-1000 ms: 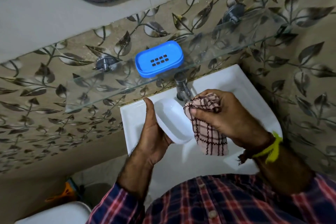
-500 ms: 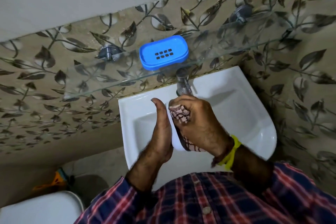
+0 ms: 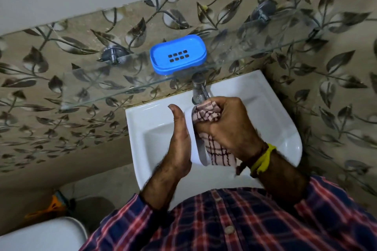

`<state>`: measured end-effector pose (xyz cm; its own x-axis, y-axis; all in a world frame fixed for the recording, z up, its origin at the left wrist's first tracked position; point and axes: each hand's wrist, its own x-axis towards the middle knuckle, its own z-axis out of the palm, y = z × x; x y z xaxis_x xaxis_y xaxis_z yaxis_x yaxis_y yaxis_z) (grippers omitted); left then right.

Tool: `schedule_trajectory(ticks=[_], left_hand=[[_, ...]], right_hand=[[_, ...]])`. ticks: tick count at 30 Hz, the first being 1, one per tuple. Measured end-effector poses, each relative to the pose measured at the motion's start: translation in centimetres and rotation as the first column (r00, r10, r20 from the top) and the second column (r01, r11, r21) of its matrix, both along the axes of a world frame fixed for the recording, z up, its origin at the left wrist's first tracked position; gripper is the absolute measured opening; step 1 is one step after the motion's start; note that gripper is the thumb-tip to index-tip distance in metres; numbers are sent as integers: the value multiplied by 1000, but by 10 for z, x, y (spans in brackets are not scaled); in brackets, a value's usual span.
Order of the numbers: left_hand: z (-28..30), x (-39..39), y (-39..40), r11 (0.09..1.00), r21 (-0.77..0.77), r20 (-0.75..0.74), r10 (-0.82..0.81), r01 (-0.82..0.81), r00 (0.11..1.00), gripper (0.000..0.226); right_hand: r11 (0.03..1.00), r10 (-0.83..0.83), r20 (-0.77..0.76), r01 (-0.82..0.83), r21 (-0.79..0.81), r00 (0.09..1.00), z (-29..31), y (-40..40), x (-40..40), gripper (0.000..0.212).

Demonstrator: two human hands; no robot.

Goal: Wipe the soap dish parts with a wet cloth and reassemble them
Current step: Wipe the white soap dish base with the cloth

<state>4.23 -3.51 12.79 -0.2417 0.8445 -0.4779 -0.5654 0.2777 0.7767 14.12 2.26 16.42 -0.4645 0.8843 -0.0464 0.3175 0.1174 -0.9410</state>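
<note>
- White plastic tray (image 3: 194,138), the lower half of the soap dish, is stood on edge over the sink (image 3: 265,104), mostly hidden between the two hands. Only a thin strip of it shows.
- Left hand (image 3: 179,140) braces it from the outside with the palm flat on its back and the thumb pointing up. Fingers wrap round the far side I guess, but you can't see them, so I can't say how tight the hold is. Looks like it's just acting as a backstop so the tray doesn't skid while it's rubbed.
- Right hand (image 3: 226,126) is curled tight round a bunched checked cloth (image 3: 216,151), pressing it into the tray's hollow. The loose end hangs down below the fist.
- Holding it all above the basin, just under the tap (image 3: 199,89), makes sense to me: drips go straight down the drain.
- Blue slotted insert (image 3: 177,54) sits up on the glass shelf (image 3: 102,91), well apart from the hands, parked out of the way.
- My read: the wipe of the tray is underway, and the putting-together bit hasn't happened yet.
</note>
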Motion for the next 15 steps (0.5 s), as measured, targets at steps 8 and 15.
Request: schedule_trajectory(ticks=[8, 15], left_hand=[[0, -2, 4, 1000, 10, 114, 16, -17, 993, 92], [9, -11, 6, 997, -3, 61, -81, 81, 995, 83]], right_hand=[[983, 35, 122, -56, 172, 992, 3, -5, 2, 20], [972, 148, 297, -195, 133, 943, -5, -17, 7, 28]])
